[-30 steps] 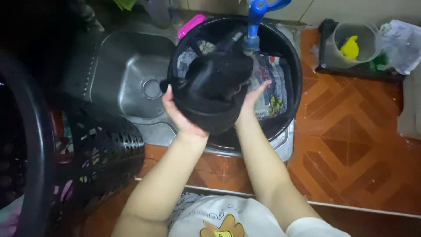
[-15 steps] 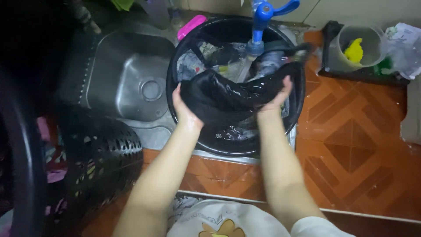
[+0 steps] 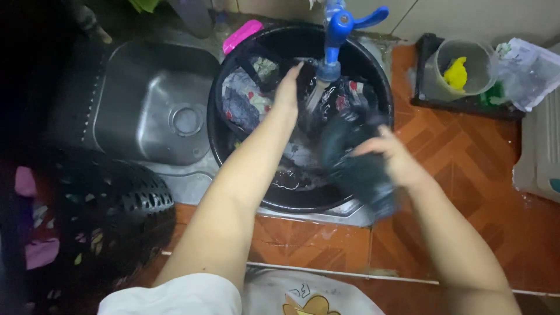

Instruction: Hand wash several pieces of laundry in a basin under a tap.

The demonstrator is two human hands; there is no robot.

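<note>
Two hands worked over an orange-tiled desk: right grip clutched dark cloth, left grip spread wide beside a blue tap.

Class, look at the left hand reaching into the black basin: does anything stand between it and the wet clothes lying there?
Nothing visible does. The left hand is already at the wet clothes in the black basin; the blue tap stands just to its right.
</note>
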